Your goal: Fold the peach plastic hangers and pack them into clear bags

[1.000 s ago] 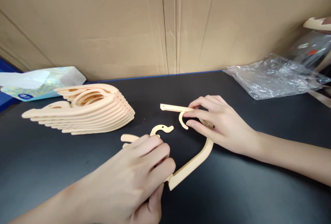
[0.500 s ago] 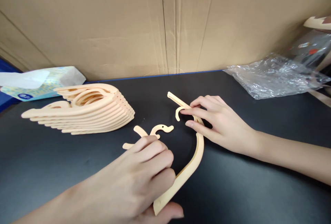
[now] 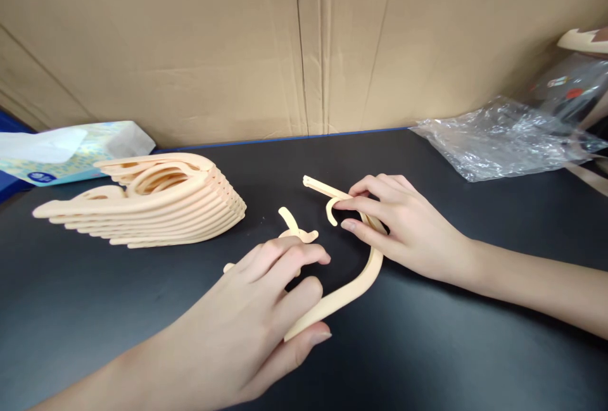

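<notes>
A cream plastic folding hanger [image 3: 354, 290] lies spread over the black table, with a long arm on either side of its centre and a small curved hook [image 3: 331, 213]. My right hand [image 3: 408, 224] grips it around the centre, fingertips by the hook. Toward the near arm's free end, my left hand [image 3: 270, 309] holds that arm between thumb and curled index finger, while its other fingers reach forward. Loose curved cream pieces [image 3: 289, 221] lie just beyond these fingers, partly hidden by them.
To the left stands a neat stack of folded cream hangers [image 3: 190, 214]. Behind it is a tissue pack [image 3: 104, 145]. A clear plastic bag [image 3: 494, 139] lies at the back right. Brown cardboard [image 3: 213, 50] walls off the far edge of the table [image 3: 451, 347].
The hanger's near arm has swung away from me at its free end, together with my left hand, whose fingers have straightened. One loose piece now shows farther right. My right hand has hardly moved.
</notes>
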`<state>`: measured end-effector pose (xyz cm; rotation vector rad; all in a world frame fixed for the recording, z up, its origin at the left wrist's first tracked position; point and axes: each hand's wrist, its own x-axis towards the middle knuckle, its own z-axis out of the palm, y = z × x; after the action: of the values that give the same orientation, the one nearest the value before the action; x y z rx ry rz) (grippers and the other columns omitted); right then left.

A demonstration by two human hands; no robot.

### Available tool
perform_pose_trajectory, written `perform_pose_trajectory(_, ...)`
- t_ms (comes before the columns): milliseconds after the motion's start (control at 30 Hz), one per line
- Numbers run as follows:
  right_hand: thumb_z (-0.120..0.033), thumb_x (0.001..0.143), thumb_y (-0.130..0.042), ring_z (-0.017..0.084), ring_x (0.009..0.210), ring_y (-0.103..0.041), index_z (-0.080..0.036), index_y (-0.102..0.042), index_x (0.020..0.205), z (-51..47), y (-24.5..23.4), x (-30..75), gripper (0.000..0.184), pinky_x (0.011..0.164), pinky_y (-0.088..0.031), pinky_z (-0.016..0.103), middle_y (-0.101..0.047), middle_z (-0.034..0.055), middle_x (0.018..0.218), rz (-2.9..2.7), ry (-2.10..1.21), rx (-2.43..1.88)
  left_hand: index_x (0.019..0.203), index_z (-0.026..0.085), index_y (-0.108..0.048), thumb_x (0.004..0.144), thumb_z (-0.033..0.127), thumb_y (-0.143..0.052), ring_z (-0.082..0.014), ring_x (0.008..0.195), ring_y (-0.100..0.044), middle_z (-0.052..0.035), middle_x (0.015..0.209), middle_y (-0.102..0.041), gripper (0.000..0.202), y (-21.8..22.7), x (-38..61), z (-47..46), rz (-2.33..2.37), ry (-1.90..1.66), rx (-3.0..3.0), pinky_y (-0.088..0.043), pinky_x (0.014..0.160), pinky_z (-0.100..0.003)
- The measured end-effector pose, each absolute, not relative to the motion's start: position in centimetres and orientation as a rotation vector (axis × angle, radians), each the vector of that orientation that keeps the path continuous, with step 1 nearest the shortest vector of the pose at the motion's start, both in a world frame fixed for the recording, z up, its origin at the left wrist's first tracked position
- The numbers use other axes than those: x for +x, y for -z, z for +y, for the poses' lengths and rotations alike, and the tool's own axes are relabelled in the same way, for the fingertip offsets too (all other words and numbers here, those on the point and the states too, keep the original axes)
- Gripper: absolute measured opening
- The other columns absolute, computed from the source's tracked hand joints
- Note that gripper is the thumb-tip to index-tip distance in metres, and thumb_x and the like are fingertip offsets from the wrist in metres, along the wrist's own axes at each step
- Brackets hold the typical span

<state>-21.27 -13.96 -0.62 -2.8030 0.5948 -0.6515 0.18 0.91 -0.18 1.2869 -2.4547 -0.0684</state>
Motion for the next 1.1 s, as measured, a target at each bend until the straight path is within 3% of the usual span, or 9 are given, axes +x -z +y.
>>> perform_pose_trajectory(233,-0.027,0.100,-0.054,0.021,0.096,-0.057,-0.017,-0.070,0.120,-14.0,0.8,-21.3,0.028,0.092,-0.039,0.040,-0.063,0.0074,0.104,0.605,0.654,-2.837,0.090,0.018,-0.051,0.096,0.018,-0.053,-0.0195,0.095,-0.051,-0.0041,0.100,-0.059,0.006,-0.3,0.4,0.7,-2.418,0.094,1.132,-0.046,0.091,-0.032)
perform_pose_trajectory(333,-0.027,0.100,-0.053,0.022,0.098,-0.057,-0.017,-0.070,0.121,-14.0,0.9,-21.3,0.028,0.092,-0.039,0.040,-0.063,0.0076,0.105,0.593,0.651,-2.845,0.090,0.017,-0.053,0.093,0.013,-0.054,-0.0181,0.091,-0.054,-0.0037,0.095,-0.060,0.005,-0.5,0.2,0.8,-2.441,0.084,1.099,-0.049,0.090,-0.031)
perform_pose_trajectory(567,-0.027,0.100,-0.051,0.022,0.096,-0.057,-0.016,-0.069,0.119,-14.1,0.9,-21.4,0.028,0.092,-0.041,0.040,-0.062,0.0088,0.106,0.558,0.646,-2.874,0.088,0.015,-0.055,0.092,0.005,-0.052,-0.0161,0.091,-0.055,-0.0038,0.094,-0.061,0.012,-0.9,-0.3,0.5,-2.446,0.067,1.087,-0.049,0.085,-0.026)
perform_pose_trajectory(1100,-0.024,0.101,-0.050,0.022,0.097,-0.057,-0.014,-0.068,0.120,-14.0,0.8,-21.2,0.028,0.091,-0.042,0.040,-0.061,0.0091,0.105,0.521,0.640,-2.882,0.090,0.015,-0.057,0.085,-0.001,-0.049,-0.0162,0.086,-0.054,-0.0056,0.092,-0.062,0.018,-0.8,-0.2,0.3,-2.466,0.028,1.074,-0.046,0.072,-0.025)
